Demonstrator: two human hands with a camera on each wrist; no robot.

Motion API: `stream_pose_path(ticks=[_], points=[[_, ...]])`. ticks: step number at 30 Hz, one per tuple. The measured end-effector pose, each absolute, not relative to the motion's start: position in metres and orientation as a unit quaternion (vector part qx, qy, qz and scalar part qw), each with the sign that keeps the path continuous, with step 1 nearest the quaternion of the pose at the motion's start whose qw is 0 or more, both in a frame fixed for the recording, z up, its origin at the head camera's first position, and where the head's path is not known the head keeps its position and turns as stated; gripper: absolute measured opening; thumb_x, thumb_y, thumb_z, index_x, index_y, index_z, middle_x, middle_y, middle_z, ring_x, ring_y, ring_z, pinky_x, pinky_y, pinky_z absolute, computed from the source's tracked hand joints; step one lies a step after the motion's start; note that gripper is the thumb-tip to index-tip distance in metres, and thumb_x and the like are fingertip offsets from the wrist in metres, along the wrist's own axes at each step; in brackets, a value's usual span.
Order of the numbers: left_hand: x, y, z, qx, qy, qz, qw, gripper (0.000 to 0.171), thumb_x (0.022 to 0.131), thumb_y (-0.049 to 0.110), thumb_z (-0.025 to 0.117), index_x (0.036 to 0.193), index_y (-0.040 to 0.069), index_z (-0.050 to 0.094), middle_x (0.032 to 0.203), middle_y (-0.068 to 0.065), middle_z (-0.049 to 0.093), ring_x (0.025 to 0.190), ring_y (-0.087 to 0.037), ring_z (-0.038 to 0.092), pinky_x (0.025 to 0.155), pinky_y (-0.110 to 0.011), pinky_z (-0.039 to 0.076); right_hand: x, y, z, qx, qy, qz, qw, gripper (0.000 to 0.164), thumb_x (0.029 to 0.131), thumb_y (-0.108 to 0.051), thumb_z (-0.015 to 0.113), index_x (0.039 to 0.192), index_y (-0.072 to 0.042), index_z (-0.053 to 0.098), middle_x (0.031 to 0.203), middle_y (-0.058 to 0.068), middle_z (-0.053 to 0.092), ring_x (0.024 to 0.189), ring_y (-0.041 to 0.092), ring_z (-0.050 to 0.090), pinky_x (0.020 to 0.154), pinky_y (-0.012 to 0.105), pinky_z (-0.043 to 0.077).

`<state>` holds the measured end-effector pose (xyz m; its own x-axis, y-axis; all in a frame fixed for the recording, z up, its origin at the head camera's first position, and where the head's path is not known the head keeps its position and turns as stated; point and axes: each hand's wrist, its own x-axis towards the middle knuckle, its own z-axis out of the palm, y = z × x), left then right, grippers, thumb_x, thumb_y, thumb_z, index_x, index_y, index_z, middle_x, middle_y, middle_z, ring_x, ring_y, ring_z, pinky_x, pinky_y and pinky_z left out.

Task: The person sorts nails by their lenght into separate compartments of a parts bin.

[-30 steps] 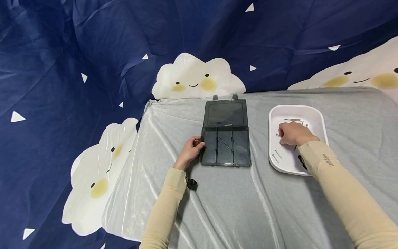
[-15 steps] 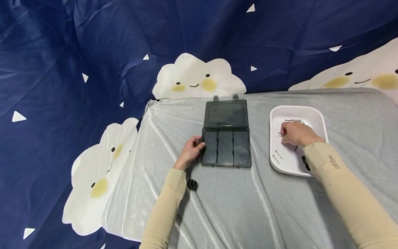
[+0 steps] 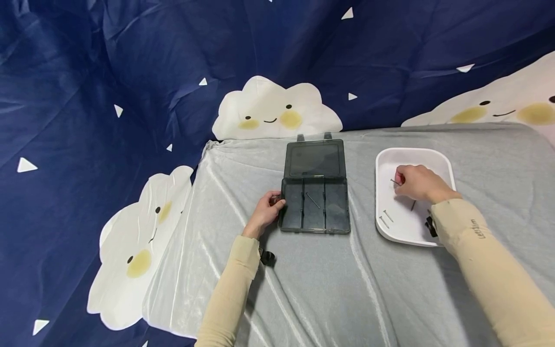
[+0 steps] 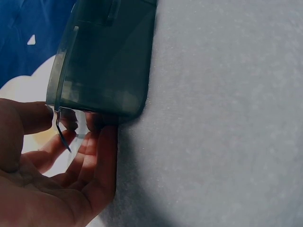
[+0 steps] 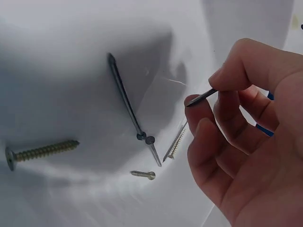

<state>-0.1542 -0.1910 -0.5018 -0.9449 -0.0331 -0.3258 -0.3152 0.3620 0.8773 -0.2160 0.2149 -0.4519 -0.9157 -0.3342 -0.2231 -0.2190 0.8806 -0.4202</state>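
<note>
Navy fabric [image 3: 151, 58] printed with smiling white clouds [image 3: 256, 108] fills the top of the frame, beyond a worktop [image 3: 321, 279] draped in pale grey cloth. From where I stand, the dark see-through box [image 3: 336, 205] sits near the middle of the frame, its lid [image 3: 315, 159] laid back toward the top, and one slim fastener [image 3: 312, 200] slants in the centre of its three compartments. The person's left hand [image 3: 266, 212] grips the box's left side, thumb at the rim and fingers bent against the wall below it. Over at the right of the frame, the right hand [image 3: 419, 184] is within the white tray [image 3: 401, 232], pinching a thin dark nail [image 5: 201, 98] between thumb and forefinger. Close up at the right wrist, a brassy screw [image 5: 42, 152] and a loose black nail [image 5: 125, 99] lie in the tray. Cream sleeves [image 3: 227, 289] cover both forearms
</note>
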Motion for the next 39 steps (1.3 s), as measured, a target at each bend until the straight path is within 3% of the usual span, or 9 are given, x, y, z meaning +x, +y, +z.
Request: stream_pose_path(ticks=[5, 27, 39], points=[[-0.154, -0.191, -0.501, -0.109, 0.814, 0.556, 0.129, 0.037, 0.096, 0.019, 0.059, 0.131, 0.008, 0.054, 0.112, -0.012, 0.057, 0.086, -0.015, 0.053, 0.066, -0.025, 0.044, -0.216, 0.215, -0.447, -0.149, 0.957, -0.215, 0.122, 0.013, 0.075, -0.014, 0.064, 0.079, -0.01, 0.052, 0.071, 0.003, 0.05, 0.069, 0.021, 0.047, 0.062, 0.032, 0.032], [-0.154, -0.191, -0.501, -0.114, 0.814, 0.555, 0.131, 0.036, 0.096, 0.019, 0.059, 0.131, 0.009, 0.054, 0.11, -0.01, 0.057, 0.085, -0.014, 0.053, 0.065, -0.025, 0.044, -0.21, 0.206, -0.412, -0.177, 0.951, -0.252, 0.006, 0.015, 0.072, -0.007, 0.069, 0.082, -0.009, 0.058, 0.075, 0.003, 0.058, 0.068, 0.017, 0.049, 0.065, 0.031, 0.036], [-0.154, -0.191, -0.502, -0.115, 0.815, 0.553, 0.13, 0.037, 0.096, 0.019, 0.059, 0.131, 0.009, 0.054, 0.11, -0.01, 0.056, 0.085, -0.015, 0.053, 0.065, -0.024, 0.044, -0.204, 0.196, -0.394, -0.181, 0.949, -0.258, -0.001, 0.015, 0.074, -0.008, 0.067, 0.086, -0.01, 0.059, 0.079, 0.003, 0.061, 0.07, 0.017, 0.051, 0.066, 0.033, 0.037]])
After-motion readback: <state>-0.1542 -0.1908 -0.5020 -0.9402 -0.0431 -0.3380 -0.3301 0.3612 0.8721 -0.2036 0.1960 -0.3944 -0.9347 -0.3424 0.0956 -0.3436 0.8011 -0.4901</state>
